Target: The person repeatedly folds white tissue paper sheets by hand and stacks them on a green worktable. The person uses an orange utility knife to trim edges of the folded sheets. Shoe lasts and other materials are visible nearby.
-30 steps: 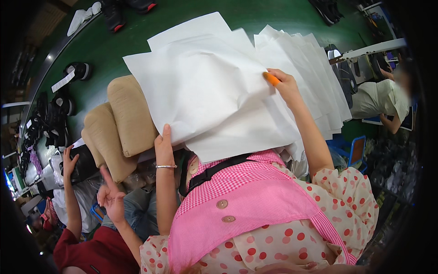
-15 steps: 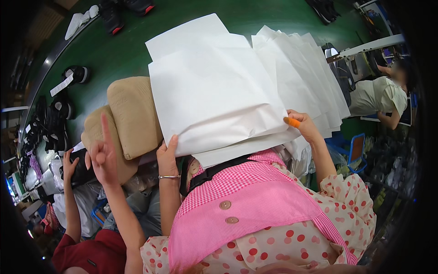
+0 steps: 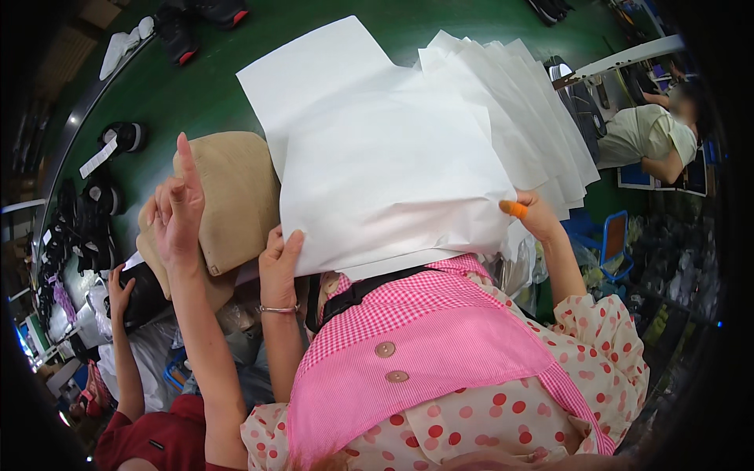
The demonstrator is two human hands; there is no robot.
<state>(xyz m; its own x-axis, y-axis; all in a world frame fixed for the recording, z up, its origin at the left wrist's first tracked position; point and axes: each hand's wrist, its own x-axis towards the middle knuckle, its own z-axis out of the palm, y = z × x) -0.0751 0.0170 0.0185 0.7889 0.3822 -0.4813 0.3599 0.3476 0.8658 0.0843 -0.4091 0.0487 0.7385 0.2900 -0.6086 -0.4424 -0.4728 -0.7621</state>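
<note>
A large sheet of white paper (image 3: 385, 165) lies before me over other white sheets, its near edge creased. My left hand (image 3: 279, 257), with a bracelet at the wrist, is closed on its near left corner, thumb on top. At the near right corner my right hand (image 3: 536, 217) pinches the paper; an orange finger cot covers one fingertip. Under the big sheet's right side, a fanned stack of white paper (image 3: 542, 118) spreads out. Left of the paper are tan padded pieces (image 3: 232, 196), partly overlapping.
A co-worker in a dark red top (image 3: 161, 436) sits at my left, one raised hand (image 3: 179, 208) pointing up near the tan pieces. Black shoes (image 3: 122, 137) stand along the green table (image 3: 212, 86). Another person (image 3: 648, 141) and a blue-framed chair (image 3: 615, 245) are at right.
The top sheet has shifted right and nearer, uncovering more of the sheet beneath at left. Both my hands keep hold of it. The co-worker's raised hand has moved up.
</note>
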